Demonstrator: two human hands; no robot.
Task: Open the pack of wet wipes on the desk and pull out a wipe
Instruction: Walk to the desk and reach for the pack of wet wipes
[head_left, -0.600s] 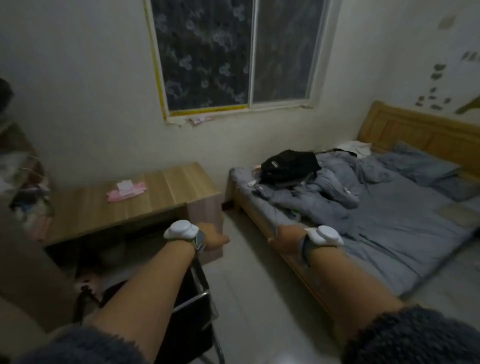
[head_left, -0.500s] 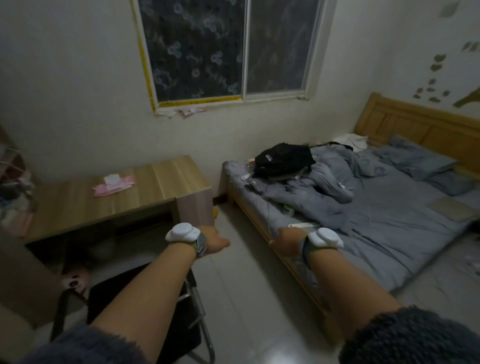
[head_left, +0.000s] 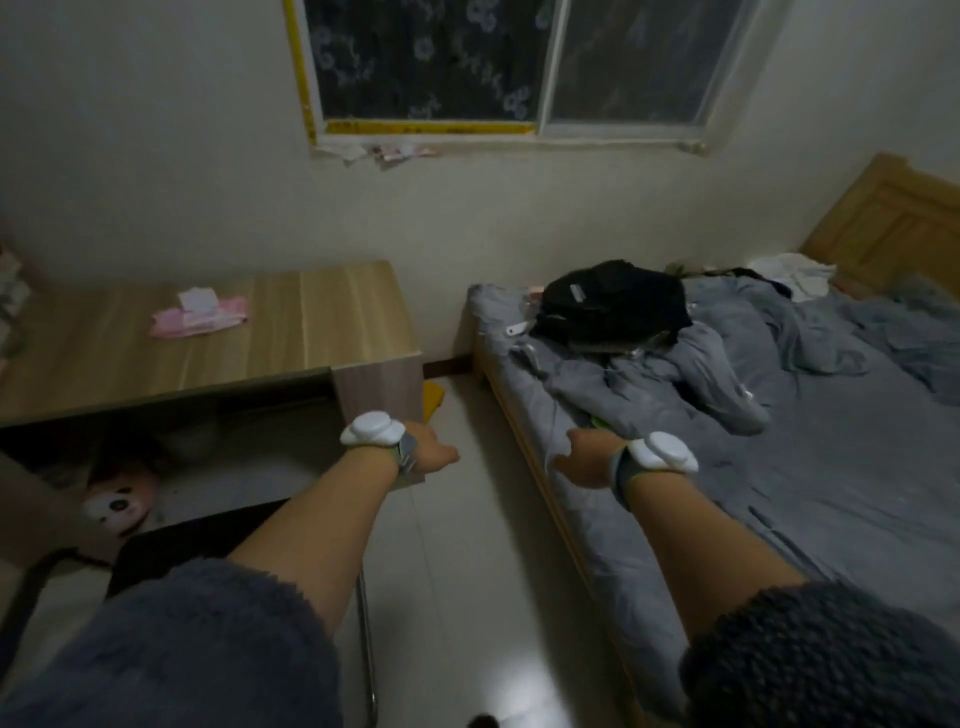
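Across the right half of the room stretches a bed (head_left: 831, 467) with a grey sheet, rumpled grey bedding and a wooden headboard at the far right. On its near end, by the wall, sits a black backpack (head_left: 615, 304). Above, in the pale wall, is a dark window (head_left: 498, 62) with yellow tape along its left and bottom edges.

Left of the bed, against the same wall, stands the wooden counter (head_left: 322, 332). Between counter and bed runs a strip of pale tiled floor (head_left: 467, 571). A dark chair (head_left: 171, 556) with a metal frame stands in front of the counter, and a pink plush toy (head_left: 122, 499) lies in the shadow under it.

Both forearms reach forward from fuzzy dark sleeves, each wrist carrying a white device on a grey band. The left hand (head_left: 434, 452) hangs over the floor just past the counter's right corner; the right hand (head_left: 584, 457) hangs over the near edge of the bed. Both are turned away and hold nothing that can be seen; whether their fingers are curled or loose I cannot tell.

The pack of wet wipes (head_left: 200, 317), pink with a white flap or sheet at its top, lies flat on the counter's left-middle part, well apart from both hands.
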